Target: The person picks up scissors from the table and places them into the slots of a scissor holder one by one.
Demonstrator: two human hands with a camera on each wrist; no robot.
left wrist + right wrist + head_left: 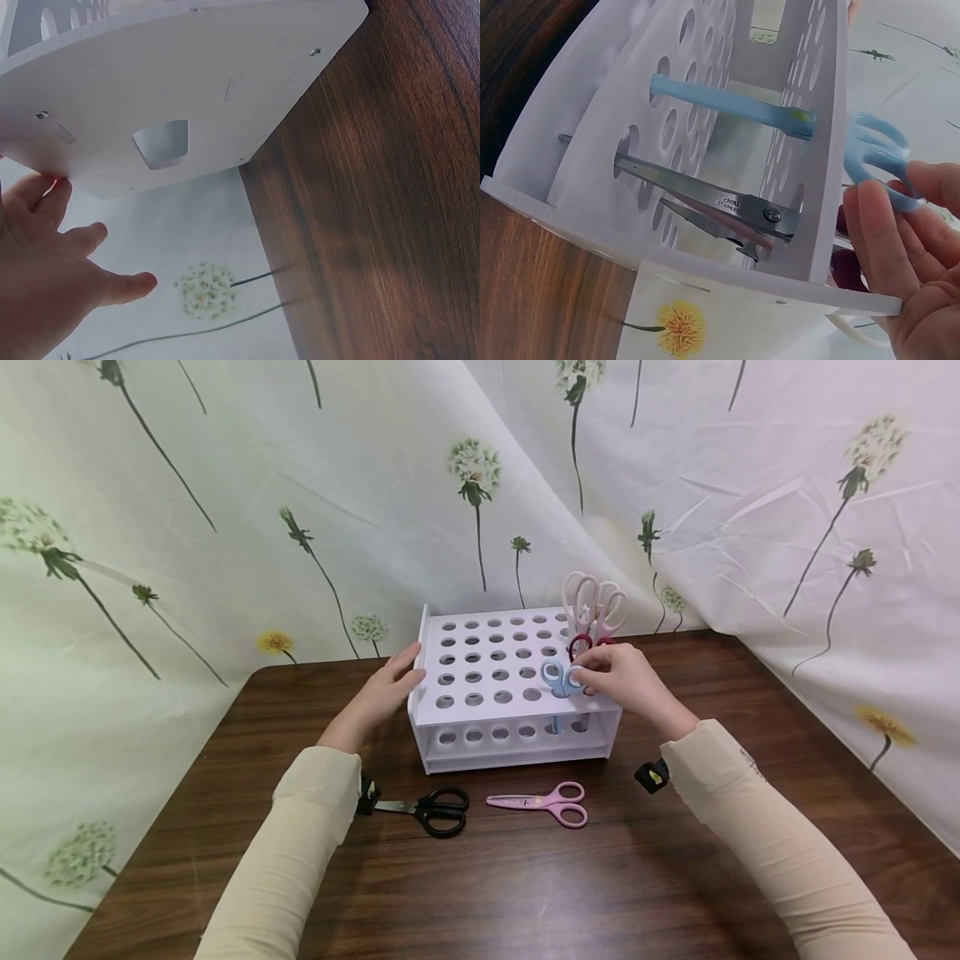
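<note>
A white rack (480, 710) with rows of round holes stands on the table. My right hand (626, 677) pinches a handle loop of the light blue scissors (553, 678), whose blades pass down through a front-row hole and the shelf below, as the right wrist view shows. Beside them, dark red scissors (847, 270) stand in the rack with steel blades (705, 191) pointing down. Behind rise pale pink scissors (581, 597), handles up. My left hand (386, 689) rests its straight fingertips against the rack's left side panel (202, 82).
Black-handled scissors (438, 814) lie in front of the rack, near the left wrist. Pink scissors (543, 802) lie to their right, blades pointing left. A flower-printed cloth (375, 527) hangs behind the brown wooden table (525, 893).
</note>
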